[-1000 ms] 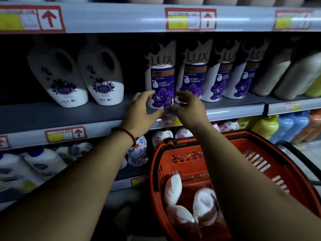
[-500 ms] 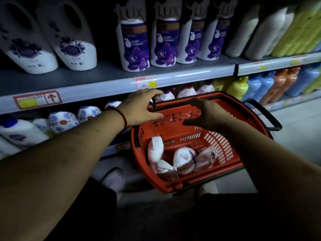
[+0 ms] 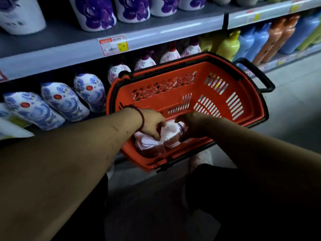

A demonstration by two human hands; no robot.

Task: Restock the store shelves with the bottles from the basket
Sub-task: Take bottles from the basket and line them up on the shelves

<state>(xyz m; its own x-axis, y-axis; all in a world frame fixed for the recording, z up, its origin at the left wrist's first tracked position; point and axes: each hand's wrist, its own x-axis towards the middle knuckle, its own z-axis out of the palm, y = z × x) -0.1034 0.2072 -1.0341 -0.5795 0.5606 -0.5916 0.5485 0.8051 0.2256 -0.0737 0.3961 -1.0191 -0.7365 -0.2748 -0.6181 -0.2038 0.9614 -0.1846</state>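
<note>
An orange shopping basket (image 3: 156, 105) stands on the floor against the lower shelf. Several white bottles (image 3: 169, 132) lie in its near corner, and one of them (image 3: 145, 145) sits lower left of the others. My left hand (image 3: 152, 123) reaches in from the left with its fingers curled down onto a white bottle. My right hand (image 3: 191, 126) comes in from the right and wraps around the end of a white bottle with a purple label. How far the fingers close is partly hidden. White bottles with purple flowers (image 3: 97, 13) stand on the grey shelf (image 3: 69, 53) above.
Blue-flowered white bottles (image 3: 64, 101) fill the lower shelf at left; yellow (image 3: 227, 46), blue (image 3: 250, 44) and orange (image 3: 278, 37) bottles stand at right. The basket's black handle (image 3: 257, 75) sticks out to the right. Grey floor (image 3: 295, 110) lies right of the basket, a shoe (image 3: 201, 159) beneath it.
Both hands have dropped from the shelf's front bottle, past the basket rim, down onto the bottles inside. The view has tilted downward with them.
</note>
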